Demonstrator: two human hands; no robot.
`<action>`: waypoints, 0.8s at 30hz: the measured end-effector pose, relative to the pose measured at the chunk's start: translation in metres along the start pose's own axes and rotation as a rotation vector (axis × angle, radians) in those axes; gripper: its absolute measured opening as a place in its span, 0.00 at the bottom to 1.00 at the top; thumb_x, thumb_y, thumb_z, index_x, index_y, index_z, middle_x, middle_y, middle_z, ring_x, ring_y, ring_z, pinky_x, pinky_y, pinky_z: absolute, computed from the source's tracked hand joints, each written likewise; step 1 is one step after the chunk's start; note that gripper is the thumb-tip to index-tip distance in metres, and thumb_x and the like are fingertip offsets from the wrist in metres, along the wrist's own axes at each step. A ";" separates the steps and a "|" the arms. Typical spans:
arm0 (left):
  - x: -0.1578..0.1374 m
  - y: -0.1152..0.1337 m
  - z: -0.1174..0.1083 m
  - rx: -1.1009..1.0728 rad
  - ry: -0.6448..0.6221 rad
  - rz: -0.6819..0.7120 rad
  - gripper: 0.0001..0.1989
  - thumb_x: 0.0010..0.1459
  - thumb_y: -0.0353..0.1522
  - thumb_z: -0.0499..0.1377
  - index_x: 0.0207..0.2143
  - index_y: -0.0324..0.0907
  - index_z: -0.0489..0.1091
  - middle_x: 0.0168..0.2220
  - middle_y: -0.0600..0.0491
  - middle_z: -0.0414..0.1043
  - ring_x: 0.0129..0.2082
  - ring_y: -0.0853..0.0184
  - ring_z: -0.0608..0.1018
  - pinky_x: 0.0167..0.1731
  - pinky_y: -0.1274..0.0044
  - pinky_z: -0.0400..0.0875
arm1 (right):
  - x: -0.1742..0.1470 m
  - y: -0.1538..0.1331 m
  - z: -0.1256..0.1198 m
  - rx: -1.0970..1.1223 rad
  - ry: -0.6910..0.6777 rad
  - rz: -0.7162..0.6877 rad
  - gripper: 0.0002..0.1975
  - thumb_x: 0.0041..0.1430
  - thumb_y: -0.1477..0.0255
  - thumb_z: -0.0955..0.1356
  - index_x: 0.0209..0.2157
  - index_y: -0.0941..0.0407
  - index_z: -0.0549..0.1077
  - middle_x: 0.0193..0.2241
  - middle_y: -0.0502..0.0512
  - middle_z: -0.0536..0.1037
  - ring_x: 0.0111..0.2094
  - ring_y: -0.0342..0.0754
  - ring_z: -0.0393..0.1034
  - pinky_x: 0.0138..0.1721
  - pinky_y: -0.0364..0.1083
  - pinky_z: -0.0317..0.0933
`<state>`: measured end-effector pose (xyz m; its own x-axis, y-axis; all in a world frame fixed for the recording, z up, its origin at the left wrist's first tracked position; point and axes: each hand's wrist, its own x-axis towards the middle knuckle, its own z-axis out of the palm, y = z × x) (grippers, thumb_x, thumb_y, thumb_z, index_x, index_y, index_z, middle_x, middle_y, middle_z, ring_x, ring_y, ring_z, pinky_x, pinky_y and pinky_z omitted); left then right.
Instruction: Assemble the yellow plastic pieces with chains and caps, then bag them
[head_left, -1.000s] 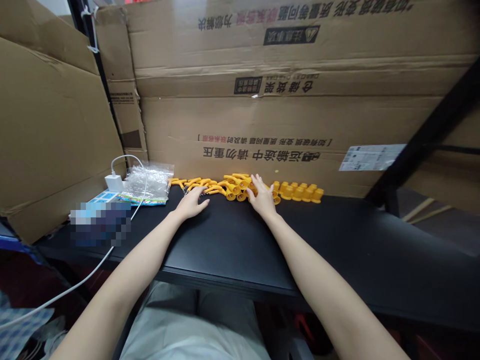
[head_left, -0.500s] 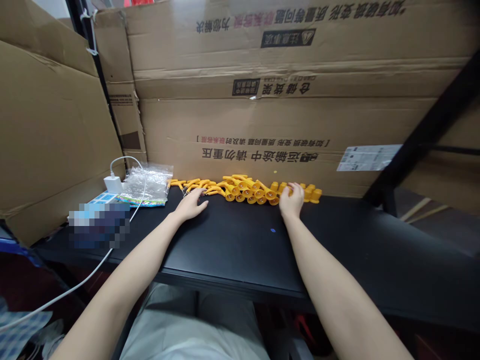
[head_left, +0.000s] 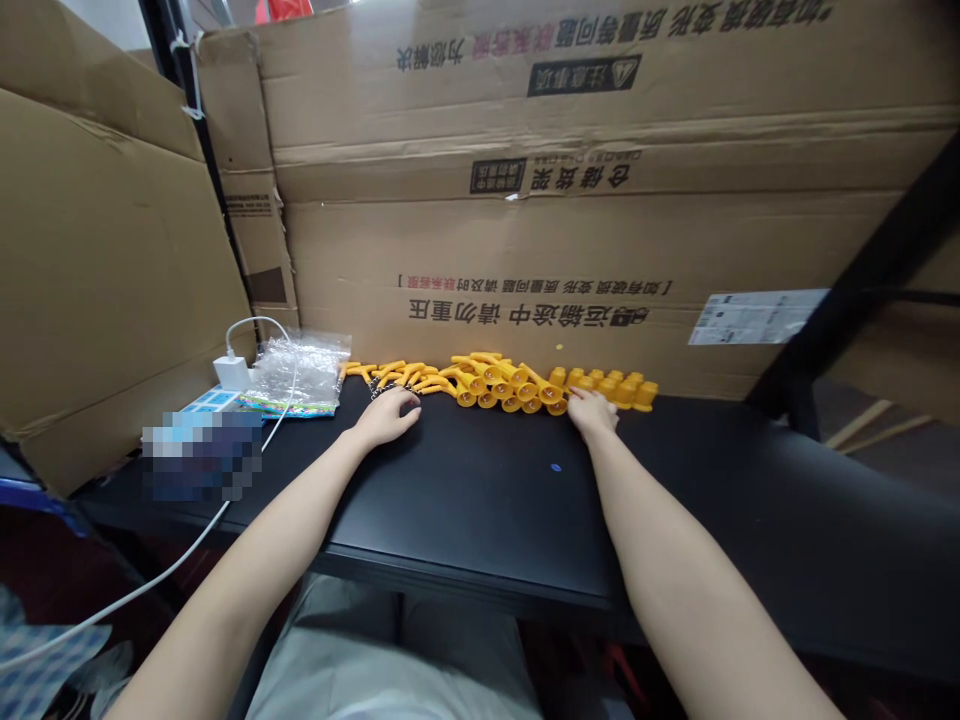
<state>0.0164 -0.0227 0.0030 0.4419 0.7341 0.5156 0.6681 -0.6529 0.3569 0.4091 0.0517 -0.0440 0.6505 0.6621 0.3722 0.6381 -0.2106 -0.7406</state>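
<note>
My left hand [head_left: 388, 417] rests at the black shelf's left-middle, thumb apart from loosely bent fingers. It lies right by a heap of yellow forked plastic sticks [head_left: 412, 376] with small dark chains [head_left: 379, 386] among them. Stacked in the middle are several yellow funnel-shaped pieces [head_left: 517, 386], wide mouths facing me. My right hand [head_left: 595, 412] is at the right end of that stack, its fingers drawn together against the yellow parts; whatever they hold is hidden. Behind and right of it stand rows of yellow cup-like pieces [head_left: 630, 388].
A large cardboard sheet [head_left: 480, 235] backs the black shelf [head_left: 480, 500]. To the left are clear plastic bags [head_left: 300, 375], a white charger [head_left: 232, 373] with a cable, and a blurred-out object [head_left: 202, 455]. A black post [head_left: 862, 270] slants at the right.
My right hand has come down and its fingers now point left at the funnel pieces, uncovering more of the cups. My left fingers have bent inward a little. The view has shifted slightly.
</note>
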 end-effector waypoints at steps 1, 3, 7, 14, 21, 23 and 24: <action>0.000 0.000 0.000 0.008 -0.003 -0.001 0.08 0.55 0.33 0.54 0.34 0.41 0.72 0.34 0.51 0.73 0.34 0.66 0.74 0.39 0.72 0.71 | -0.001 -0.001 -0.001 -0.006 -0.010 0.004 0.18 0.48 0.72 0.62 0.37 0.51 0.80 0.48 0.62 0.71 0.52 0.63 0.60 0.53 0.65 0.51; 0.000 0.000 0.000 0.019 -0.011 -0.003 0.08 0.55 0.33 0.54 0.33 0.41 0.72 0.34 0.51 0.73 0.34 0.66 0.74 0.39 0.72 0.71 | -0.004 -0.003 -0.003 -0.006 -0.015 0.011 0.19 0.48 0.72 0.62 0.40 0.51 0.79 0.50 0.62 0.69 0.53 0.64 0.59 0.54 0.65 0.51; 0.001 -0.003 0.000 0.031 -0.048 -0.023 0.09 0.54 0.32 0.54 0.33 0.40 0.73 0.33 0.50 0.73 0.34 0.66 0.74 0.38 0.72 0.71 | -0.013 -0.012 -0.012 0.028 0.064 -0.009 0.22 0.52 0.71 0.60 0.48 0.56 0.75 0.53 0.67 0.65 0.55 0.63 0.57 0.54 0.63 0.50; 0.001 -0.005 0.001 0.054 -0.131 -0.099 0.10 0.53 0.32 0.54 0.32 0.41 0.74 0.32 0.51 0.75 0.32 0.67 0.75 0.35 0.75 0.70 | -0.032 -0.050 -0.027 0.216 0.272 -0.306 0.17 0.57 0.70 0.59 0.45 0.58 0.71 0.47 0.66 0.64 0.53 0.56 0.59 0.54 0.55 0.53; 0.001 0.001 -0.005 0.055 -0.180 -0.134 0.11 0.53 0.32 0.54 0.34 0.39 0.74 0.35 0.50 0.75 0.34 0.67 0.75 0.36 0.77 0.69 | -0.073 -0.116 -0.019 0.498 0.246 -0.540 0.08 0.55 0.69 0.62 0.37 0.55 0.63 0.39 0.59 0.66 0.46 0.51 0.63 0.51 0.53 0.56; 0.001 0.002 -0.005 0.052 -0.188 -0.138 0.11 0.53 0.31 0.53 0.34 0.39 0.74 0.35 0.50 0.76 0.34 0.67 0.75 0.37 0.77 0.69 | -0.091 -0.130 -0.010 0.613 0.137 -0.521 0.11 0.53 0.68 0.64 0.38 0.55 0.60 0.38 0.56 0.67 0.42 0.49 0.65 0.49 0.52 0.59; 0.001 0.002 -0.005 0.050 -0.190 -0.140 0.11 0.53 0.31 0.53 0.35 0.39 0.74 0.35 0.50 0.76 0.34 0.66 0.75 0.37 0.77 0.69 | -0.101 -0.135 -0.004 0.669 0.058 -0.517 0.12 0.52 0.68 0.65 0.38 0.54 0.59 0.38 0.55 0.67 0.41 0.48 0.66 0.47 0.51 0.61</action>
<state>0.0149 -0.0248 0.0083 0.4449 0.8416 0.3061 0.7573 -0.5361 0.3730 0.2590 0.0107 0.0207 0.3756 0.5165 0.7695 0.4947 0.5903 -0.6378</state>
